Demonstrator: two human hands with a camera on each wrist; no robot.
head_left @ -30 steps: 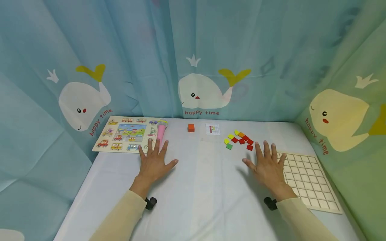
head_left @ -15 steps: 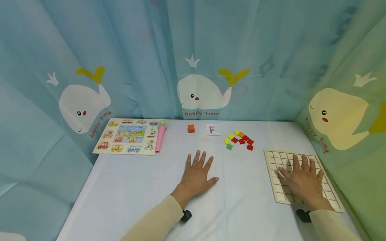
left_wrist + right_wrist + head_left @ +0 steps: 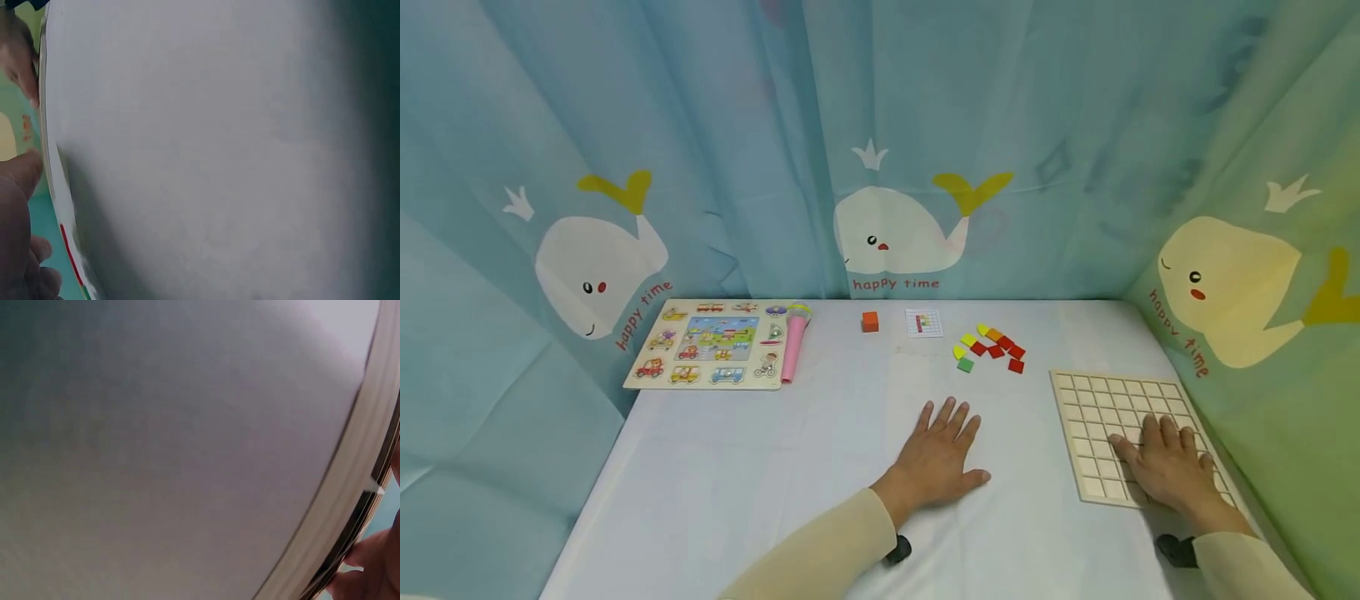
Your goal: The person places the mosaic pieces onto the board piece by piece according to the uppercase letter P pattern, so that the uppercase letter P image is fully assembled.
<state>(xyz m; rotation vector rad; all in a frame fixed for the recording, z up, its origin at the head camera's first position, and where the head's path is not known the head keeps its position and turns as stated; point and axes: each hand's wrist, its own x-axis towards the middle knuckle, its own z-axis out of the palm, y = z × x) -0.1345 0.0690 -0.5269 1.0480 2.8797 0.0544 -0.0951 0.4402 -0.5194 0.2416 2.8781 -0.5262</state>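
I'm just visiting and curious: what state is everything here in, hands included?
Left hand: fingers spread, holding nothing.
Right hand: over the grid board, exact contact unclear.
Grid board: flat, visible squares without tiles.
Coloured tiles: loose, lying flat.
Orange cube: standing alone.
Small card: flat, printed side up.
Pink microphone: lying down.
Vehicle puzzle: flat, picture side up.
Curtain: hanging, creased.

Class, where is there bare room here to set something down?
Most room: near left on the white table, bordered by the puzzle board, the microphone and the left hand. A narrower strip separates that hand from the grid board. Crowded: among the coloured tiles, and on that board, under the right hand.
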